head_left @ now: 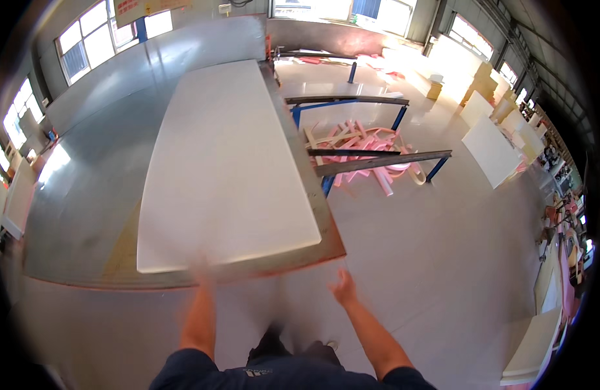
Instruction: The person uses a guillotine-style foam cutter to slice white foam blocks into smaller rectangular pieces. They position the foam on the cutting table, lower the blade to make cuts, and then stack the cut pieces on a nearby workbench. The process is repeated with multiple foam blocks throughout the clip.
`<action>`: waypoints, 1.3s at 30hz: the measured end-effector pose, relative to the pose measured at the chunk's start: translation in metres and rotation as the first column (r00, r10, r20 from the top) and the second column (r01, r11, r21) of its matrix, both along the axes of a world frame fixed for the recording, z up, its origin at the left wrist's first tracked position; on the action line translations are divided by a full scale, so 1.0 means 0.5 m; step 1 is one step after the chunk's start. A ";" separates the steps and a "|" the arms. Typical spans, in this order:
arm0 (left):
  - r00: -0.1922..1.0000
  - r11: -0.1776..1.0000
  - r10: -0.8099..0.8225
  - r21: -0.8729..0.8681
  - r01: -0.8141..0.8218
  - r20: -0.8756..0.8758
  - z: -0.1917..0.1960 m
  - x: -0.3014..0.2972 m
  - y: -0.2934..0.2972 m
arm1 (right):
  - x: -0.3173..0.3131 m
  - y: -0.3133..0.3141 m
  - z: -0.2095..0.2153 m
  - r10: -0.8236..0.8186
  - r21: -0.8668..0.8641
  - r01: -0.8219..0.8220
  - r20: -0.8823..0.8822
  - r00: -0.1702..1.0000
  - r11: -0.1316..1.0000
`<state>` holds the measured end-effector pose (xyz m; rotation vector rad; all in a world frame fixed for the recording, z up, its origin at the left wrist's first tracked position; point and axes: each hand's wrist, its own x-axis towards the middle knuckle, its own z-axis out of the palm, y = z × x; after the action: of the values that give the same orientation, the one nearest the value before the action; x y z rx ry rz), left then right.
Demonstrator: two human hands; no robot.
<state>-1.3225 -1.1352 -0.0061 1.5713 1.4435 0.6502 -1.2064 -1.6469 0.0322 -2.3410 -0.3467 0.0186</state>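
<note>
That big white foam panel [225, 169] on the counter [92, 195] runs lengthwise straight away from both hands, near end closest to the blurry left hand [202, 272] (grip unclear), while the right hand [343, 287] hangs open and empty off the corner.

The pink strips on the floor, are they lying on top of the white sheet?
No, the pink strips lie on the floor under metal rails, beside the table bearing the white sheet.

A factory workshop: large metal cutting table [85, 214], foam offcuts [365, 153], stacked panels [492, 153].
</note>
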 end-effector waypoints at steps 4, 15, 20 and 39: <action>0.973 0.964 -0.205 0.149 0.219 -0.105 -0.060 0.109 -0.321 | -0.131 -0.295 -0.069 -0.387 -0.087 0.384 -0.383 0.839 0.919; 0.356 0.313 -0.718 0.180 0.933 -0.598 0.089 0.580 -0.818 | 0.125 -0.741 -0.123 -0.732 -0.189 0.711 -0.264 0.628 0.678; -0.594 -0.435 -0.256 -0.458 0.775 -0.763 0.027 0.692 -0.774 | 0.327 -0.854 -0.002 -0.708 -0.087 0.731 -0.346 0.615 0.677; -0.064 -0.171 -0.872 0.180 0.969 -0.484 -0.179 2.014 -1.503 | 0.859 -1.620 -0.212 -0.796 -0.307 0.837 -0.563 0.225 0.454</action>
<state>-0.3153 -1.8866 -0.0955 2.6022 -0.3009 -0.1815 -0.7766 -2.4569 -0.0737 -1.9806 1.2808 0.2954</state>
